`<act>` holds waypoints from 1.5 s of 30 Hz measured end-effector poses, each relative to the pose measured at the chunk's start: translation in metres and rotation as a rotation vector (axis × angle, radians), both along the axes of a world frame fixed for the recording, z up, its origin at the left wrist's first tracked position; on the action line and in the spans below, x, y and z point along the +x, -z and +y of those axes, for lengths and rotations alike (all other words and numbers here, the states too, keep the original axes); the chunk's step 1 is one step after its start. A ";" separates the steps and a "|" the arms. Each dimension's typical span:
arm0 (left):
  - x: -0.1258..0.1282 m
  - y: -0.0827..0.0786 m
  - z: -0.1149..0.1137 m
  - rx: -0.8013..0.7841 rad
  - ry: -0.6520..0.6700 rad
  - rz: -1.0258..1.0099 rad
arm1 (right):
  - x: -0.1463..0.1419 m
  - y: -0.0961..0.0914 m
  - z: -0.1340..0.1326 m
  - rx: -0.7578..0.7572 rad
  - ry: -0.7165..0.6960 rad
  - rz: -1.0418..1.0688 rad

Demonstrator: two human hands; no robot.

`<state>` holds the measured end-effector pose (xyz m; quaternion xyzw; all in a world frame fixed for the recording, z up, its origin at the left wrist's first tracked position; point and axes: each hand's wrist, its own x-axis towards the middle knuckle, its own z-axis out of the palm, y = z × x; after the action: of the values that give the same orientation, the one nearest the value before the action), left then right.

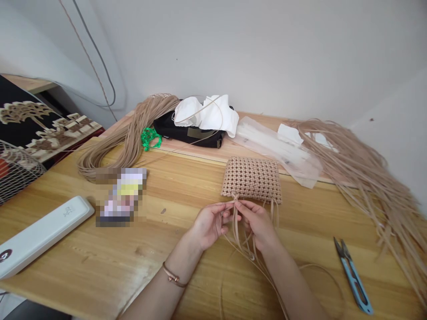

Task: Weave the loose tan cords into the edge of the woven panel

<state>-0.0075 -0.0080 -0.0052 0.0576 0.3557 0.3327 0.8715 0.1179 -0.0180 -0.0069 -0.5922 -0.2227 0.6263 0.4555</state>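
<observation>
The woven panel (251,178) lies flat on the table (163,249), and every place here is told from it. Just off its near edge, towards its left corner, both hands meet with their fingertips almost touching. The left hand (208,224) pinches the thin strands (236,226) between thumb and fingers; the right hand (260,224) pinches them from the other side, thumb against forefinger. Which strand sits in which pinch is too small to tell.

The likeliest trouble is tangling: several long tails hang below the panel between the wrists and run on under the right forearm, so an arm shifting sideways could drag or cross them. A loosened pinch might let the crossing at the edge slip, and an uneven pull could skew the panel, since neither hand holds it down.

Left of the panel, a broad stretch of wood gives the left elbow room as far as the blurred flat object (123,198). To its right, space narrows towards the loose cord bundle (367,169), while the snips (349,270) lie nearer the person, points towards the bundle's side of the wall. Beyond its far edge, the plastic sleeve (276,151) and black pouch (203,138) limit reach.
</observation>
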 end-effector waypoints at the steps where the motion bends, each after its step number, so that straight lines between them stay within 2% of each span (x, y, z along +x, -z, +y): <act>1: 0.000 0.000 0.000 0.000 -0.001 0.006 | 0.000 -0.001 0.000 0.000 0.003 0.008; 6: 0.000 0.000 -0.002 0.109 -0.003 0.118 | 0.000 -0.005 0.000 0.005 -0.001 0.021; 11: 0.002 0.001 -0.004 0.269 -0.049 0.341 | 0.001 -0.004 0.001 0.034 -0.015 0.019; 15: 0.005 0.003 -0.003 0.388 -0.047 0.546 | 0.000 -0.002 0.001 0.000 0.022 0.005; 17: 0.004 0.004 -0.003 0.506 -0.091 0.698 | 0.000 -0.003 0.001 -0.021 0.041 -0.003; 21: 0.000 0.002 -0.009 0.874 -0.209 1.029 | -0.001 -0.004 0.001 -0.028 0.044 -0.018; 23: -0.001 0.001 -0.011 0.989 -0.204 1.108 | -0.001 -0.004 0.001 -0.022 0.032 -0.022; 25: 0.000 0.000 -0.011 1.027 -0.171 1.124 | -0.001 -0.004 0.001 -0.021 0.024 -0.021; 27: 0.001 0.001 -0.010 0.956 -0.120 1.059 | -0.001 -0.003 0.001 -0.021 0.024 -0.015; 31: -0.002 -0.002 -0.005 0.592 -0.045 0.740 | 0.001 -0.003 0.001 -0.015 0.008 -0.016; 33: -0.007 -0.007 -0.005 0.493 -0.011 0.684 | 0.001 -0.003 0.001 -0.009 -0.009 -0.012; 39: -0.042 -0.018 -0.022 0.468 0.162 0.609 | 0.003 -0.001 0.002 0.010 -0.037 0.012; 44: -0.085 -0.015 -0.048 0.402 0.241 0.584 | 0.007 0.000 0.004 0.020 -0.041 0.046; 45: -0.093 -0.014 -0.054 0.382 0.221 0.619 | 0.007 0.000 0.004 0.023 -0.041 0.049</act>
<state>-0.1010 -0.0621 0.0088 0.3550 0.5253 0.2637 0.7270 0.1248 -0.0142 -0.0071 -0.5666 -0.2310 0.6472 0.4546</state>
